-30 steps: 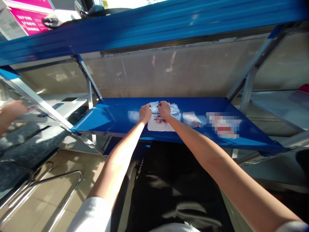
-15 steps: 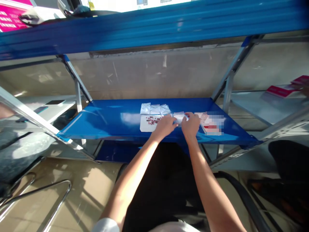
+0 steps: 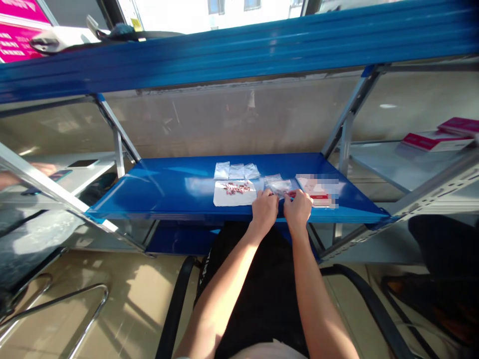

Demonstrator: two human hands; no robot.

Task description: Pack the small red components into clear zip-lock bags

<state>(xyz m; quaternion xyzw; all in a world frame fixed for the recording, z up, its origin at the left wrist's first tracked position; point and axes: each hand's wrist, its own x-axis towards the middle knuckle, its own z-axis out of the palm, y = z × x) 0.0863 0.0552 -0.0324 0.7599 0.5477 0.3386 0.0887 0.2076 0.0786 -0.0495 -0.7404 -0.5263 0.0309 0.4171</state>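
Observation:
At the near edge of the blue shelf, my left hand (image 3: 264, 209) and my right hand (image 3: 298, 207) are side by side, fingers pinched at the near side of a small clear plastic bag (image 3: 277, 184). My fingers hide the bag's near edge. To the left lies a white sheet (image 3: 228, 201) with many small reddish-brown pieces (image 3: 238, 188) scattered on it. Behind it, three small clear bags (image 3: 236, 172) lie in a row. Right of my right hand is a flat white-and-red printed item (image 3: 312, 185), partly blurred out.
The blue shelf (image 3: 168, 192) sits between slanted metal posts (image 3: 119, 132) under a higher blue beam (image 3: 224, 57). Red-and-white boxes (image 3: 436, 141) lie on the right-hand table. At left, another person's hand (image 3: 26, 174) is near a phone (image 3: 60, 175). Black chair armrests (image 3: 179, 299) flank me.
My left hand has moved right, away from the white sheet, and the reddish pieces show more fully. Both hands now sit at the bag's near side. My view has tilted up slightly.

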